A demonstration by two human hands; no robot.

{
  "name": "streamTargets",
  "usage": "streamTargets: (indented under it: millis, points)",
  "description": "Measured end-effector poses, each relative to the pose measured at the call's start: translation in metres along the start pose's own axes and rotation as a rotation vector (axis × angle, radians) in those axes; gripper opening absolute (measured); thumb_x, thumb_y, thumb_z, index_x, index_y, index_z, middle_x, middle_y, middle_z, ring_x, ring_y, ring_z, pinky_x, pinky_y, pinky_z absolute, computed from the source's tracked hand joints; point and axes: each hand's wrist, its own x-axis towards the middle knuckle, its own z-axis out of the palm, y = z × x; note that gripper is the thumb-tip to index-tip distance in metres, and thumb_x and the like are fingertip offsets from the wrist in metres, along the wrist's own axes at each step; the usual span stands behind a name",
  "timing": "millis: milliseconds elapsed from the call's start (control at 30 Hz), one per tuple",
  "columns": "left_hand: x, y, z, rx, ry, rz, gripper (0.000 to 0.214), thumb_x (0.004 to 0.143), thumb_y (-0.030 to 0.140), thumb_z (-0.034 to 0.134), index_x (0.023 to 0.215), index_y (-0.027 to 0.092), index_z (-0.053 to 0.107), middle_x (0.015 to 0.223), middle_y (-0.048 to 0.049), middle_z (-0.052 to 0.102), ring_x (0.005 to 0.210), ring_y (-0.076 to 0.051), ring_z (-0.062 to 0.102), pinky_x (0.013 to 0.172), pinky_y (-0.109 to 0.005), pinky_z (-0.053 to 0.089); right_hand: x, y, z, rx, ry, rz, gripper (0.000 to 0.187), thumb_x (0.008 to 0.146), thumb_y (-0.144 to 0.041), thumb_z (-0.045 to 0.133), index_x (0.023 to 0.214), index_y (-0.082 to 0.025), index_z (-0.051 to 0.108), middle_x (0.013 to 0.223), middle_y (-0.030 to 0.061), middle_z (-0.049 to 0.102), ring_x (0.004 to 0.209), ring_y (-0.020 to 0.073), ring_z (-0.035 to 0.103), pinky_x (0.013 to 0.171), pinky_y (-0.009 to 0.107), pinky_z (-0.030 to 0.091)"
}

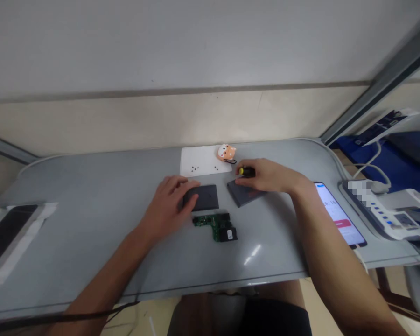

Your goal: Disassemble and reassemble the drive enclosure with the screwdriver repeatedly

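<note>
My left hand [173, 200] grips the left end of a flat dark grey plastic cover [208, 198], its thumb and fingers spanning the edges. A short black handle with a yellow end, like a small screwdriver [248, 171], is closed in my right hand [264, 173]. That same hand rests over a second dark grey casing piece [245, 196], which lies at an angle and is partly hidden beneath the fingers. Between the two pieces and nearer to me lies a green circuit board [212, 221] with a black block bearing a white label.
Several tiny dark screws lie on a white paper [205, 156], beside an orange animal-shaped case [226, 152]. A lit phone [339, 214] and a power strip [378, 210] with cables are at the right. Another dark-screened device [10, 233] sits at the left.
</note>
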Motion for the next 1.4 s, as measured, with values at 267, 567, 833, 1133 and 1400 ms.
streamTargets:
  millis: [267, 567, 833, 1133, 1400]
  points:
    - [0.002, -0.033, 0.016, -0.243, -0.063, -0.264, 0.03, 0.104, 0.039, 0.051, 0.114, 0.023, 0.074, 0.098, -0.0051, 0.069, 0.088, -0.02, 0.066, 0.079, -0.034, 0.053, 0.008, -0.001, 0.006, -0.117, -0.061, 0.056, 0.017, 0.089, -0.04, 0.072, 0.097, -0.026, 0.067, 0.084, 0.003, 0.076, 0.063, 0.0199, 0.068, 0.061, 0.033, 0.043]
    - [-0.004, -0.038, 0.018, -0.257, 0.051, -0.341, 0.027, 0.101, 0.043, 0.058, 0.109, 0.024, 0.076, 0.095, -0.0033, 0.074, 0.085, -0.019, 0.066, 0.078, -0.032, 0.055, 0.019, -0.003, 0.022, -0.281, 0.065, -0.054, 0.027, 0.095, -0.052, 0.066, 0.104, -0.027, 0.068, 0.094, 0.0043, 0.078, 0.071, 0.0203, 0.063, 0.067, 0.034, 0.038]
    - [-0.004, -0.037, 0.017, -0.235, 0.056, -0.376, 0.031, 0.103, 0.043, 0.055, 0.114, 0.023, 0.076, 0.111, -0.0059, 0.079, 0.099, -0.023, 0.073, 0.089, -0.036, 0.059, 0.021, -0.003, 0.025, -0.3, 0.065, -0.06, 0.026, 0.096, -0.051, 0.066, 0.104, -0.026, 0.067, 0.09, 0.0032, 0.078, 0.069, 0.0192, 0.06, 0.067, 0.034, 0.038]
    - [-0.003, -0.036, 0.018, -0.224, 0.077, -0.407, 0.033, 0.101, 0.044, 0.056, 0.114, 0.022, 0.077, 0.114, -0.0059, 0.081, 0.102, -0.024, 0.074, 0.093, -0.037, 0.06, 0.019, -0.006, 0.024, -0.331, 0.074, -0.07, 0.026, 0.098, -0.05, 0.066, 0.109, -0.026, 0.068, 0.089, 0.0019, 0.078, 0.073, 0.0193, 0.062, 0.068, 0.032, 0.037]
    - [-0.006, -0.039, 0.021, -0.213, 0.089, -0.408, 0.033, 0.102, 0.045, 0.057, 0.117, 0.024, 0.077, 0.115, -0.0053, 0.08, 0.102, -0.024, 0.074, 0.088, -0.035, 0.059, 0.019, -0.006, 0.024, -0.364, 0.092, -0.081, 0.028, 0.099, -0.052, 0.064, 0.105, -0.026, 0.066, 0.095, 0.0021, 0.078, 0.074, 0.0184, 0.06, 0.066, 0.032, 0.035]
